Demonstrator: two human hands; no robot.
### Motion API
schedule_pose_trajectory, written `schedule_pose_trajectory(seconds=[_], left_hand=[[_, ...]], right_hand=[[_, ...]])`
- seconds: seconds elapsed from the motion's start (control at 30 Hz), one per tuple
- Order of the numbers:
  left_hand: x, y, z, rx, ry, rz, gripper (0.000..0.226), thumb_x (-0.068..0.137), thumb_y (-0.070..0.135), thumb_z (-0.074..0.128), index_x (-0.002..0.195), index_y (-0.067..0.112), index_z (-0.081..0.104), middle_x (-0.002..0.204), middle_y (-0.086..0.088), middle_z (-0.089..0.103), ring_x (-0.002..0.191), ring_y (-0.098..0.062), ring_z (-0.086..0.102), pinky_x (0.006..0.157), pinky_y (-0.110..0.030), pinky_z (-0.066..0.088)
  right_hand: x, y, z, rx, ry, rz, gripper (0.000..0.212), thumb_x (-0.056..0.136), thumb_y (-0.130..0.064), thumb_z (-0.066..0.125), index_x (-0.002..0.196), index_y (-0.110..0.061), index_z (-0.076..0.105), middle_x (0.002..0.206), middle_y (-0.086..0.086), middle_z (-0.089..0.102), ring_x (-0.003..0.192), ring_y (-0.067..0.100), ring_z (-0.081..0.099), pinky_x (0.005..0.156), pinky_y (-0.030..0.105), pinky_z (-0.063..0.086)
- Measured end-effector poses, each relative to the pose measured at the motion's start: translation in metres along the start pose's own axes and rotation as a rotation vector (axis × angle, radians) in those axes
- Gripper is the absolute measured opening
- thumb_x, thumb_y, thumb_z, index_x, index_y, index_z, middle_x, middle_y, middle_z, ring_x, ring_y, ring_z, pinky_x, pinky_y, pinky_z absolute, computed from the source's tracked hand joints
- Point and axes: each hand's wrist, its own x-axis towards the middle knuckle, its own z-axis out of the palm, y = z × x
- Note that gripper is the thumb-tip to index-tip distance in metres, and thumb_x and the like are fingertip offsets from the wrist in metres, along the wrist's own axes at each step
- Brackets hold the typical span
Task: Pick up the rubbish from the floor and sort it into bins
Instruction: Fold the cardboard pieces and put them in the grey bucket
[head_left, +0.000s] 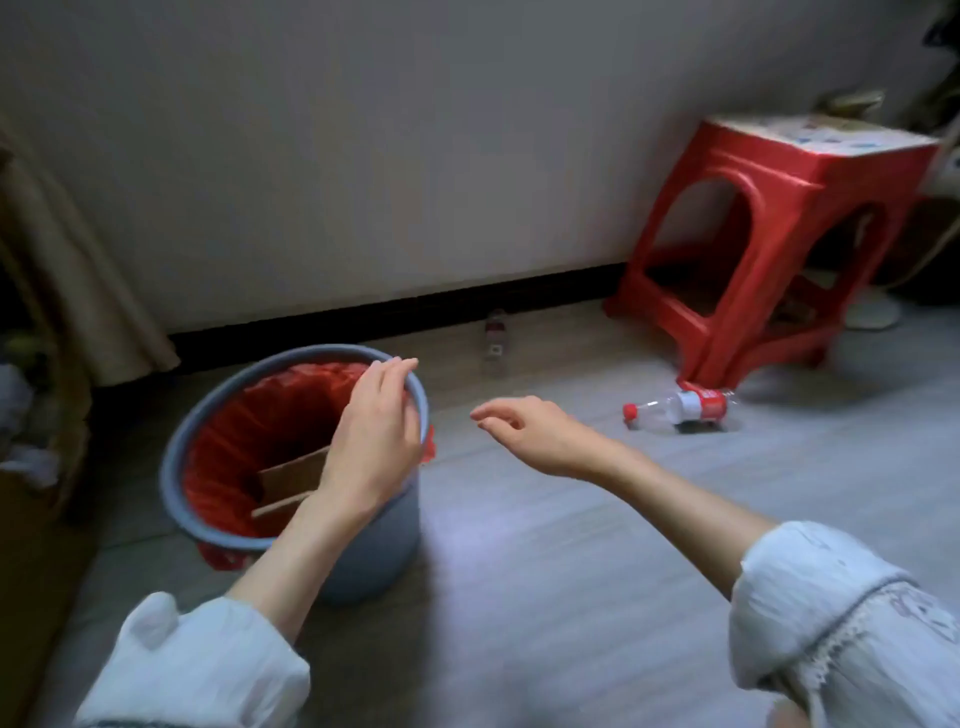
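A grey-blue bin with a red liner stands on the floor at left. A piece of brown cardboard lies inside it. My left hand hovers over the bin's right rim, fingers loosely apart, holding nothing. My right hand hangs open above the floor just right of the bin, fingers pointing left. A clear plastic bottle with a red cap and red label lies on its side on the floor, to the right of my right hand. A second small bottle stands by the skirting, blurred.
A red plastic stool stands at the right against the wall, one leg just behind the lying bottle. A beige curtain hangs at left above a brown container with crumpled rubbish. A white fan base sits behind the stool.
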Motion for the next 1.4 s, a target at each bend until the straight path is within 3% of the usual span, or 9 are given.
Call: schedule_pose_trajectory(seconds=[0.2,0.47,0.6,0.8,0.9,0.97,1.17,1.27,1.4], left_hand=[[-0.041,0.11,0.115,-0.005,-0.348,0.29,0.048,0.09,0.002,0.043,0.138,0.007,0.038,0.142,-0.013,0.039,0.132,-0.029,0.036,0.107,-0.037,0.034],[-0.144,0.162,0.227,0.275,-0.916,0.471,0.053,0.097,0.015,0.036,0.147,0.013,0.017,0.156,-0.01,0.014,0.144,-0.025,0.014,0.113,-0.036,0.023],[-0.166,0.153,0.25,0.282,-1.006,0.567,0.055,0.081,0.011,0.061,0.133,0.008,0.043,0.135,-0.018,0.049,0.122,-0.033,0.051,0.089,-0.038,0.051],[-0.176,0.157,0.276,0.391,-1.228,0.379,0.05,0.098,0.02,0.033,0.146,0.015,0.02,0.153,-0.006,0.02,0.141,-0.022,0.021,0.109,-0.034,0.031],[-0.172,0.159,0.288,0.294,-1.3,0.19,0.05,0.097,0.02,0.038,0.144,0.014,0.024,0.151,-0.008,0.026,0.138,-0.024,0.027,0.111,-0.031,0.029],[-0.164,0.159,0.29,0.228,-1.287,0.079,0.053,0.096,0.022,0.045,0.144,0.012,0.025,0.148,-0.011,0.03,0.134,-0.025,0.034,0.109,-0.029,0.03],[-0.134,0.158,0.271,-0.073,-1.166,-0.14,0.08,0.081,0.031,0.07,0.145,0.013,0.024,0.148,-0.008,0.032,0.135,-0.021,0.032,0.108,-0.026,0.026],[-0.108,0.154,0.245,-0.183,-0.963,-0.174,0.039,0.08,0.024,0.071,0.115,0.017,0.055,0.108,0.0,0.063,0.103,-0.018,0.056,0.082,-0.024,0.043],[-0.063,0.134,0.18,-0.178,-0.71,-0.1,0.009,0.085,0.017,0.06,0.08,0.02,0.054,0.078,0.002,0.064,0.085,-0.023,0.063,0.076,-0.036,0.05]], right_hand=[[-0.11,0.142,-0.027,0.076,0.03,0.339,0.038,0.096,-0.022,0.045,0.133,-0.012,0.051,0.133,0.007,0.056,0.123,0.019,0.052,0.101,0.025,0.036],[-0.216,0.312,0.024,-0.051,-0.273,0.75,0.063,0.089,-0.035,0.058,0.141,-0.009,0.035,0.143,0.01,0.043,0.13,0.025,0.043,0.106,0.032,0.036],[-0.251,0.348,0.078,-0.099,-0.315,0.884,0.077,0.076,-0.044,0.069,0.135,-0.011,0.032,0.138,0.01,0.039,0.128,0.03,0.04,0.102,0.041,0.041],[-0.262,0.364,0.104,-0.119,-0.263,0.976,0.078,0.07,-0.044,0.076,0.129,-0.013,0.035,0.134,0.01,0.04,0.128,0.029,0.038,0.1,0.043,0.036],[-0.256,0.375,0.094,-0.02,-0.25,0.98,0.031,0.075,-0.035,0.072,0.091,-0.016,0.055,0.11,0.01,0.057,0.117,0.029,0.051,0.087,0.035,0.04],[-0.246,0.375,0.083,0.143,-0.168,0.902,0.021,0.079,-0.023,0.068,0.068,-0.016,0.051,0.085,0.004,0.059,0.097,0.024,0.059,0.072,0.027,0.04],[-0.196,0.319,0.042,0.614,0.157,0.577,0.021,0.081,-0.013,0.07,0.065,-0.022,0.059,0.068,-0.005,0.056,0.068,0.009,0.051,0.062,0.019,0.04],[-0.167,0.272,0.021,0.689,0.308,0.468,0.006,0.082,-0.014,0.069,0.079,-0.015,0.064,0.075,-0.005,0.059,0.071,0.007,0.053,0.068,0.017,0.043],[-0.127,0.213,-0.005,0.392,0.48,0.377,0.016,0.09,-0.026,0.058,0.094,-0.016,0.07,0.093,0.001,0.069,0.093,0.018,0.061,0.084,0.029,0.045]])
